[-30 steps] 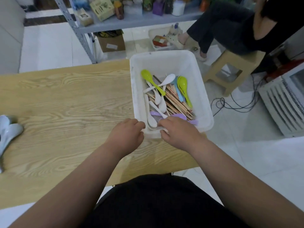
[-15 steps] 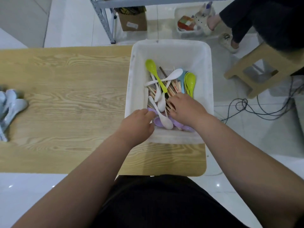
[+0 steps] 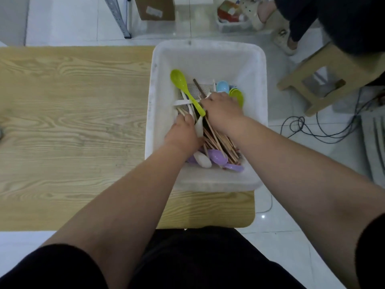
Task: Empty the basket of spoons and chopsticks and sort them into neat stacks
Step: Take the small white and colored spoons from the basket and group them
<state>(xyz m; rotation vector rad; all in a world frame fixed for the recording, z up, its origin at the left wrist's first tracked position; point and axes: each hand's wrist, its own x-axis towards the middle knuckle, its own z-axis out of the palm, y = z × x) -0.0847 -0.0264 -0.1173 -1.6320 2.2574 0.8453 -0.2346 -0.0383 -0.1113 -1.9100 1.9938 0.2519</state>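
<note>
Count log, one view.

- One white basket (image 3: 208, 59) is sitting on one wooden desk (image 3: 73, 122).
- Lime-green spoons: two are showing, a long-handled lime-green spoon (image 3: 180, 81) lying across the pile and a second lime-green spoon (image 3: 237, 97) at the far right.
- Blue spoon (image 3: 222, 86): one is showing.
- Purple spoons (image 3: 216, 156): two are lying at the near end.
- White spoons (image 3: 202, 160): at least three are showing. Overlaps are blocking an exact figure.
- Wooden chopsticks (image 3: 216, 140): a bundle is lying crossed, too tangled to count.
- Dark chopstick (image 3: 197, 86): one is sticking out.
- Hands: two are reaching in, left hand (image 3: 184, 132) and right hand (image 3: 223, 111).
- On the floor, one wooden stool (image 3: 337, 59) and one cardboard box (image 3: 155, 7) are standing.
</note>
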